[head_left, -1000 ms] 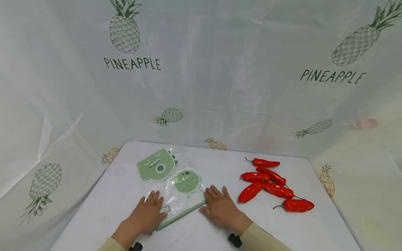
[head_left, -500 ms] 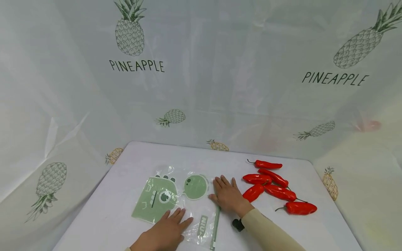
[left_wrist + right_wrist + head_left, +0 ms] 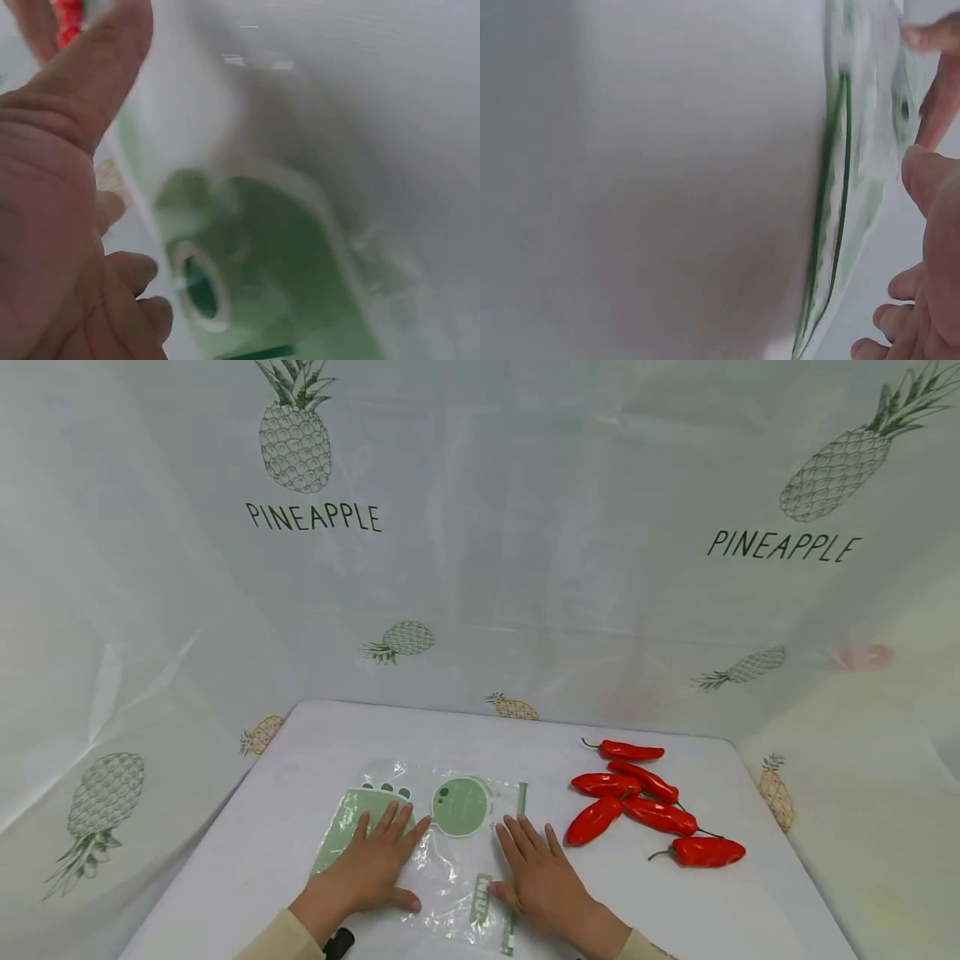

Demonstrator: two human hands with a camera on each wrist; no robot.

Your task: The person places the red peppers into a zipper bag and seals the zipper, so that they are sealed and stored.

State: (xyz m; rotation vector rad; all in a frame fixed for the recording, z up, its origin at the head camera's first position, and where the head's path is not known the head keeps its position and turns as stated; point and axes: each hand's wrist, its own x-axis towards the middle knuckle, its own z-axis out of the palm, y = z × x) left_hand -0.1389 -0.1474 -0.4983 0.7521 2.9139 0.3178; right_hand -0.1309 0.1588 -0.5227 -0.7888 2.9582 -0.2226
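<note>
A clear plastic zip bag (image 3: 450, 860) with a green cartoon monster print lies flat on the white table. Its green zip strip (image 3: 522, 797) runs down the right side. My left hand (image 3: 367, 872) rests with spread fingers over the monster print at the bag's left. Near the zip side, my right hand (image 3: 543, 881) reaches over the bag with straight fingers, the thumb by a green label (image 3: 480, 897). In the left wrist view the printed monster (image 3: 270, 255) shows beside the palm. The zip edge (image 3: 829, 217) shows double green lines in the right wrist view.
Several red chili peppers (image 3: 660, 816) lie in a loose group on the right of the table (image 3: 247, 868). A whitish curtain (image 3: 540, 568) printed with pineapples hangs behind the table and along both sides.
The bag has turned counterclockwise, its zip strip swinging from the near side to the right. Lately my left hand has slid forward onto the print, while my right hand has come back toward me.
</note>
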